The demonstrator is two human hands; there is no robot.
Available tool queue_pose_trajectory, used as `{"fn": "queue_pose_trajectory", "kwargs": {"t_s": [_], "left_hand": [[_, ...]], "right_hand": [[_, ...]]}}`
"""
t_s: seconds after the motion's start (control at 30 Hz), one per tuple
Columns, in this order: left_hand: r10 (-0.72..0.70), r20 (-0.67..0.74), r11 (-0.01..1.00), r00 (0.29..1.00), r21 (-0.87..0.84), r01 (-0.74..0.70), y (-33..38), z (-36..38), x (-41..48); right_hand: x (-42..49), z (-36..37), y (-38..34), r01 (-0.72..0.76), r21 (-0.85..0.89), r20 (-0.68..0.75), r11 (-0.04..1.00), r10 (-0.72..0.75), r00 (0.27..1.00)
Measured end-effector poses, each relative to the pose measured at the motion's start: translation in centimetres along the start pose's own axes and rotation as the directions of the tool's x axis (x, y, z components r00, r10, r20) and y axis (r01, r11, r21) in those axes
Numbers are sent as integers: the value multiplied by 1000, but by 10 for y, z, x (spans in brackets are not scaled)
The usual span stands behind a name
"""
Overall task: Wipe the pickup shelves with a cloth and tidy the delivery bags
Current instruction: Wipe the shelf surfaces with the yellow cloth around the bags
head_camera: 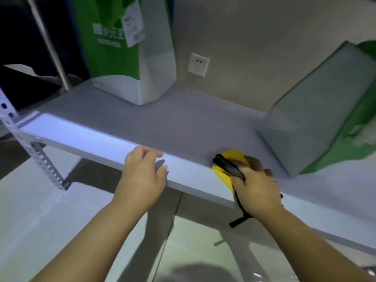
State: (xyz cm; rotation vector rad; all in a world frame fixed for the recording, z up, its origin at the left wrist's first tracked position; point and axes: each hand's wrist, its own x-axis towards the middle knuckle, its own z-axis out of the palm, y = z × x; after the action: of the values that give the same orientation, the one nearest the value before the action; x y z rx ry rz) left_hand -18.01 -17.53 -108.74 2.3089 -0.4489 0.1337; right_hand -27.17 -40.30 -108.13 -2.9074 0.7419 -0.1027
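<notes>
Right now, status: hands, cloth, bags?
Right hand grips yellow cloth on shelf front edge. Left hand rests on edge, empty. Tilted bag close right of cloth.

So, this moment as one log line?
step: wipe shelf | right hand: grips cloth | left hand: on shelf edge | bags: upright bag, tilted bag

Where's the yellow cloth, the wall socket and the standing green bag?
yellow cloth [234, 155]: head view, its top fold.
wall socket [198, 65]: head view, plate's middle.
standing green bag [109, 58]: head view, green front.

wall socket [198, 65]: white, back centre | metal pole [48, 43]: slanted, upper left | floor [203, 245]: glossy tiles
</notes>
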Motion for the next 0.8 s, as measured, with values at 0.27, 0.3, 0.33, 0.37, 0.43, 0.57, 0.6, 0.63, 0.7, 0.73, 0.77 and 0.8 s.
{"fn": "queue_pose_trajectory", "kwargs": {"t_s": [0.27, 0.3, 0.33, 0.37, 0.43, 0.57, 0.6, 0.63, 0.7, 0.73, 0.77, 0.8], "left_hand": [[41, 191, 998, 981, 43, -50, 60, 26, -12], [43, 196, 998, 980, 34, -51, 65, 26, -15], [47, 188, 998, 981, 19, -52, 70, 26, -19], [53, 170, 999, 984, 3, -54, 74, 25, -23], [53, 146, 999, 988, -14, -51, 81, 22, -32], [-7, 179, 998, 984, 57, -3, 80, 9, -50], [-31, 183, 997, 983, 76, 17, 78, 6, -53], [-54, 182, 995, 982, 88, 38, 77, 2, -56], [-100, 182, 993, 978, 84, 86, 76, -3, -61], [-119, 188, 992, 975, 65, 109, 77, -4, -64], [-130, 191, 991, 973, 38, 125, 79, -4, -67], [-137, 191, 990, 972, 2, 139, 83, -2, -70]], "right_hand": [[-41, -24, 66, 62, 196, 84, 979, -80, 993], [-43, -26, 76, 17, 186, 86, 982, -34, 996], [-45, -27, 83, -27, 174, 86, 984, 12, 996], [-47, -27, 87, -62, 160, 84, 985, 49, 995], [-48, -26, 87, -97, 148, 76, 984, 87, 993], [-47, -27, 73, -141, 268, 48, 953, 133, 990], [-48, -29, 71, -137, 330, 31, 934, 134, 990], [-50, -31, 68, -116, 395, 13, 911, 121, 993], [-56, -38, 58, -16, 543, -36, 840, 43, 998], [-60, -42, 52, 49, 618, -70, 784, -6, 998], [-64, -46, 46, 103, 672, -98, 733, -51, 994], [-68, -48, 40, 138, 695, -107, 706, -88, 990]]}}
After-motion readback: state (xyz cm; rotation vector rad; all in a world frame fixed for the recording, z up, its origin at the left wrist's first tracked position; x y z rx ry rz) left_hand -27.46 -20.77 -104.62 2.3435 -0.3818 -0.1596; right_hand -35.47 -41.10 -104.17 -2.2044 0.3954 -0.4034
